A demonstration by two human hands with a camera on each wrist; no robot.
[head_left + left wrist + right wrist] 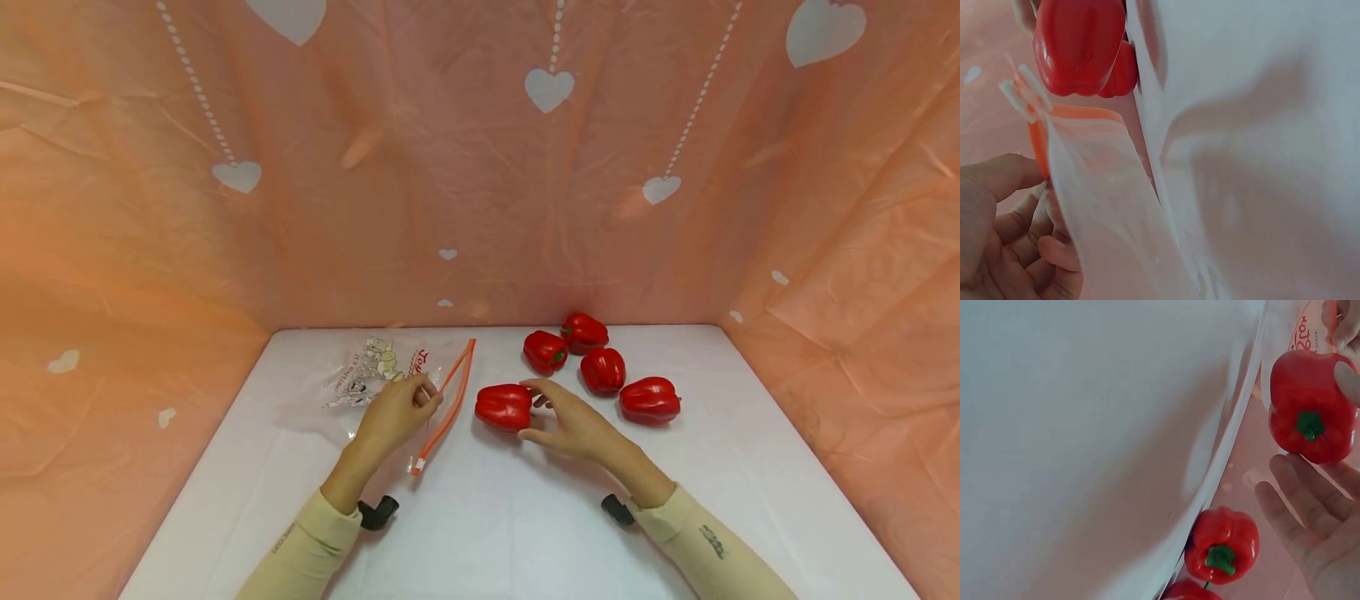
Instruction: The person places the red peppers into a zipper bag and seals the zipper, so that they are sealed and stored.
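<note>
My left hand (401, 408) pinches the orange zip edge (457, 398) of a clear plastic bag (360, 383) printed with cartoon figures and red letters. In the left wrist view, thumb and fingertips meet on the orange strip (1039, 147), close to a white slider (1025, 94). My right hand (573, 421) holds a red bell pepper (504, 407) between thumb and fingers, its blunt end facing the bag's mouth. The right wrist view shows this pepper's green stem (1310, 425) toward my palm, with the other fingers spread below it.
Several more red bell peppers lie beyond and right of my right hand, the nearest pepper (650, 401) on its side. The white table (495, 533) is bounded by orange cloth walls (480, 183) with white hearts. A black wrist device (378, 512) sits at my left sleeve.
</note>
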